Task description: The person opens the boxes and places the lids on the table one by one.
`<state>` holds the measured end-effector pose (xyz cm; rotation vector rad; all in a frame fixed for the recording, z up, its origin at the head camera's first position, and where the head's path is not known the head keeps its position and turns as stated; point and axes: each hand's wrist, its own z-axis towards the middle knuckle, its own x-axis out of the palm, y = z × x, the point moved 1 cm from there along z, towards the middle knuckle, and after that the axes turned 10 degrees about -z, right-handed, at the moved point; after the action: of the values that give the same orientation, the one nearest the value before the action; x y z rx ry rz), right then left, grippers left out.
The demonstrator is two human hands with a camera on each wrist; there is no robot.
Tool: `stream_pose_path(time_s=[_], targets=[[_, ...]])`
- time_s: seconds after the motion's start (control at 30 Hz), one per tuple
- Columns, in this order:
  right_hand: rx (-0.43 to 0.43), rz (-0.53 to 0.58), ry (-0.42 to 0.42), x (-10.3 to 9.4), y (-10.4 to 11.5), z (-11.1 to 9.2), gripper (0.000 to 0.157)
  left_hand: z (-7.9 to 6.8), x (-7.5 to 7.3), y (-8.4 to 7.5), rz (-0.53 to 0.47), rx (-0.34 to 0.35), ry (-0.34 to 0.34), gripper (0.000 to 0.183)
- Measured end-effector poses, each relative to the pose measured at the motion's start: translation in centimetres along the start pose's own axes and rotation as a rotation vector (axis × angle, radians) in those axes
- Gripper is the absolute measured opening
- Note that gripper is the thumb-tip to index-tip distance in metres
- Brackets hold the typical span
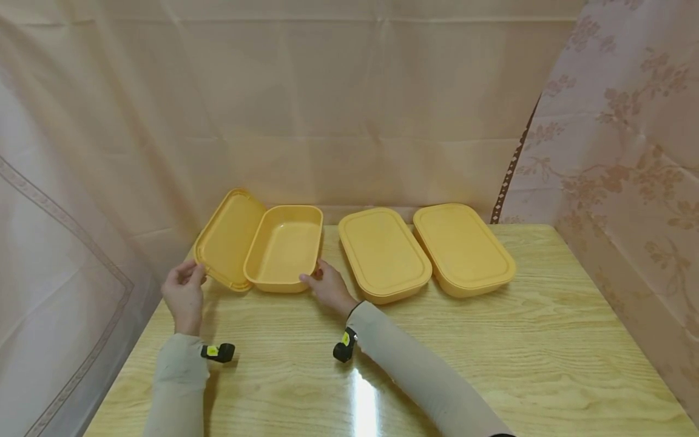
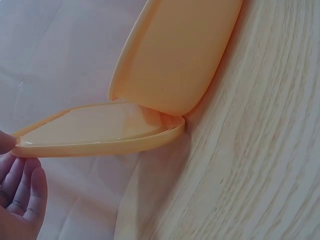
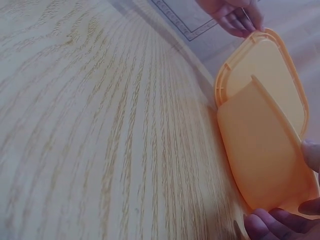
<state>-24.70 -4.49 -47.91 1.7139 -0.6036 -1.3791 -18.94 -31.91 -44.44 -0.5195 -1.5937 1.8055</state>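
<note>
Head view: the left grip (image 1: 184, 297) is pinching a tilted lid (image 1: 228, 240) by its near corner; the right grip (image 1: 330, 288) is clasping the open rectangular container (image 1: 284, 249) on the tabletop (image 1: 278, 364). A loose pinch could drop the lid.

Left wrist view: the lid's low end, against the container, is risking slipping if pushed.

Right wrist view: fingers (image 3: 277, 226), partly hidden overhead, are bending against the outer wall.

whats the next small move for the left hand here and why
Perhaps the left hand should swing the yellow rectangular plastic lid over the open yellow rectangular plastic box: it pinches the lid's edge, and the right hand grips the box's near right corner.
</note>
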Motion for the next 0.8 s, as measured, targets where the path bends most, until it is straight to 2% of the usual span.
stream_pose_path(time_s=[0.17,0.5,0.8], targets=[[0.030,0.001,0.011,-0.01,0.01,-0.14,0.069,-0.10,-0.15,-0.16,-0.046,-0.023,-0.034,0.030],[0.023,-0.002,0.008,-0.01,-0.01,-0.01,0.059,0.11,-0.23,-0.16,-0.066,-0.046,-0.045,0.036],[0.028,-0.003,0.017,-0.11,0.08,-0.12,0.063,0.22,-0.47,-0.03,-0.064,-0.066,-0.072,0.037]])
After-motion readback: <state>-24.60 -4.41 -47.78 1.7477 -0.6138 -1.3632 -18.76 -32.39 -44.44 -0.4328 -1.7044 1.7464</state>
